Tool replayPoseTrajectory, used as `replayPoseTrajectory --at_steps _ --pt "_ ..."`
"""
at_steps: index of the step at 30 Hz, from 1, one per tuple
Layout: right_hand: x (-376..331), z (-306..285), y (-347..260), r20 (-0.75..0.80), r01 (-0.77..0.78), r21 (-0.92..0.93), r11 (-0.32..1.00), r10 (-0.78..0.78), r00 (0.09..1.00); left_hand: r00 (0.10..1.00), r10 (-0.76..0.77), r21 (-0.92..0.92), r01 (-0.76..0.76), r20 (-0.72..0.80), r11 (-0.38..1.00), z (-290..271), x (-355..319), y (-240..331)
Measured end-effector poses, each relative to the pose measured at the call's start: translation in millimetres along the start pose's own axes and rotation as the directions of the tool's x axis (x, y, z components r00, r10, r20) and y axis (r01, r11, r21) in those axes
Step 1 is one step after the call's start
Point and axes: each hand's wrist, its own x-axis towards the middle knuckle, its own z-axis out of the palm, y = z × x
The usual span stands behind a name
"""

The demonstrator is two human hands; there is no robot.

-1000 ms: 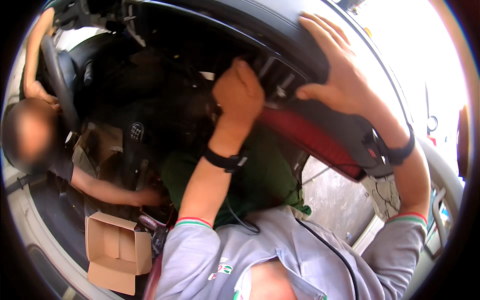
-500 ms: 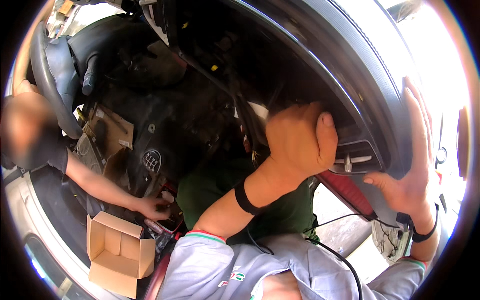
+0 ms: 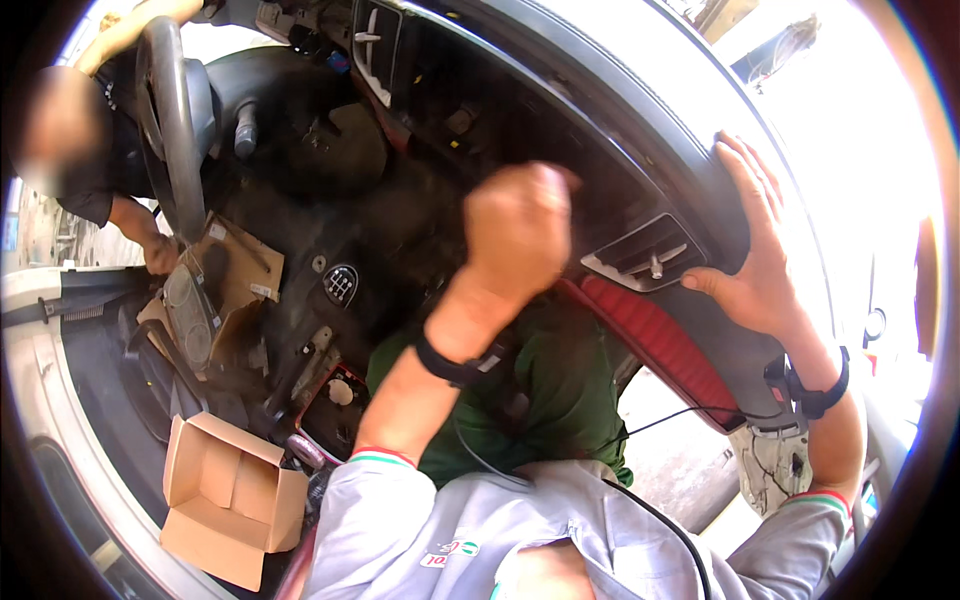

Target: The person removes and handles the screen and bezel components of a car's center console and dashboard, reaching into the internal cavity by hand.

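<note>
My left hand (image 3: 520, 235) is curled into a fist at the lower edge of the dark dashboard (image 3: 610, 150), near the centre; its fingers are hidden, so I cannot see anything in it. My right hand (image 3: 755, 255) lies flat with fingers spread on the dashboard's right end, thumb under the edge beside an air vent (image 3: 645, 260). A red trim strip (image 3: 650, 335) runs below the vent. Both wrists wear black bands.
Another person leans in at the left, a hand (image 3: 160, 255) by the steering wheel (image 3: 175, 120) and an instrument cluster (image 3: 190, 310) lying on cardboard. A gear knob (image 3: 342, 285) stands in the middle. An open cardboard box (image 3: 225, 495) sits lower left. Green cloth (image 3: 570, 390) covers the seat.
My left hand has shifted left along the dashboard's lower edge and closed into a fist. My right hand has slid higher on the dashboard's end. The other person's hand has moved toward the steering wheel.
</note>
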Motion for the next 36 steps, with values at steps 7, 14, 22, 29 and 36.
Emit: replayPoseTrajectory --at_steps 7,14,22,29,36 --pt "0 1 4 -0.005 0.047 0.007 0.999 -0.047 0.999 0.93 0.293 0.515 -0.368 0.224 0.774 -44 65 -103" --pt "0 -1 3 0.038 0.047 -0.057 0.997 -0.045 0.998 0.944 0.235 0.539 -0.326 0.232 0.777 -40 62 -119" --pt "-2 0 0 0.024 0.026 -0.06 0.998 -0.025 0.999 0.94 0.23 0.515 -0.331 0.252 0.791 -38 63 -120" --pt "-6 0 -3 0.0 0.001 -0.002 1.0 -0.001 1.0 0.923 0.289 0.486 -0.379 0.253 0.788 -39 66 -116" --pt "-4 5 5 0.01 0.016 0.072 0.997 -0.016 1.0 0.938 0.122 0.518 -0.285 0.325 0.807 -45 68 -104"
